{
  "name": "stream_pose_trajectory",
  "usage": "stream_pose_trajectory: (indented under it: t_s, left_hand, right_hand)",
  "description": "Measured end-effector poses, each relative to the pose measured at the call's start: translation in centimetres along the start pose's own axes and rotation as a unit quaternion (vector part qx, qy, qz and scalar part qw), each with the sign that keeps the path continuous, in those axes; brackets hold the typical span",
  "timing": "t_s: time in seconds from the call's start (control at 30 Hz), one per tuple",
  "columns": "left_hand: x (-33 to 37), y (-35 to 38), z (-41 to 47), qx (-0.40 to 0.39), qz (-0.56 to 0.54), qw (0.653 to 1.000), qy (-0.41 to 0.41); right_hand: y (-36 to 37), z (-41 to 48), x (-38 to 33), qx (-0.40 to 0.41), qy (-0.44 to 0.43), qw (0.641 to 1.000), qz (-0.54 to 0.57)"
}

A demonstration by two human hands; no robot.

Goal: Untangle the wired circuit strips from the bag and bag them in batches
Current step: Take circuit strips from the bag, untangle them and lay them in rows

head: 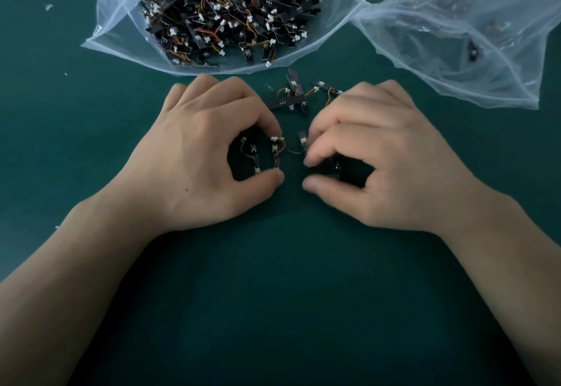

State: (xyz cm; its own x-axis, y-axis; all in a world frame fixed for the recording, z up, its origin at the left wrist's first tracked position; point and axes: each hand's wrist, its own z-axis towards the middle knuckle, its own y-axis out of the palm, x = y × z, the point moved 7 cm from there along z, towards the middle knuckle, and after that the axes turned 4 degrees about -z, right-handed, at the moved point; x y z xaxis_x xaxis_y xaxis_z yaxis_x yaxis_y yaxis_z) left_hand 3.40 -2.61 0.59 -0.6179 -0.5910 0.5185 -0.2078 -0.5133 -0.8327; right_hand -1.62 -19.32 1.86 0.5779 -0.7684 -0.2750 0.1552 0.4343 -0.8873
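A clear plastic bag [121, 36] at the top centre lies open and is packed with tangled black circuit strips [230, 12] with orange wires and white connectors. My left hand [197, 155] pinches a short black strip [275, 155] between forefinger and thumb on the green mat; a second strip [255, 161] lies inside the curl of that hand. My right hand [373, 155] curls its fingers round another dark strip [335, 167], blurred. A thin wire [294, 151] runs between the two hands. A small loose tangle of strips [299, 94] lies just beyond the hands.
A second clear bag [455, 36] lies at the top right with only a few dark strips showing through it. Small white scraps [48, 7] dot the green mat [273, 294] at the left.
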Motion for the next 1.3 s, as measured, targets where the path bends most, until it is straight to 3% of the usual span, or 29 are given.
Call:
stream_pose_trajectory:
  t_s: [0.17,0.4,0.83,1.0,1.17,1.3]
  left_hand:
    - [0.0,0.0,-0.1,-0.003,-0.003,1.0,-0.005]
    - [0.0,-0.1,-0.1,-0.005,-0.001,1.0,-0.007]
    - [-0.1,0.0,0.0,-0.007,-0.015,1.0,-0.01]
    - [-0.1,0.0,0.0,-0.011,-0.021,1.0,-0.013]
    - [0.0,-0.1,0.1,-0.015,-0.031,0.999,-0.018]
    - [0.0,-0.4,0.1,-0.009,-0.026,0.999,-0.018]
  right_hand:
    - [-0.5,-0.2,0.4,-0.006,0.021,0.998,0.059]
    - [-0.7,-0.7,3.9,-0.065,0.092,0.993,0.027]
    - [-0.2,-1.0,4.0,-0.08,0.089,0.99,0.07]
    - [-2.8,-0.9,3.2,0.079,0.059,0.988,0.119]
    - [-0.9,-1.0,2.9,-0.035,0.037,0.996,0.068]
    - [-1.1,-0.9,2.5,-0.019,0.03,0.994,0.106]
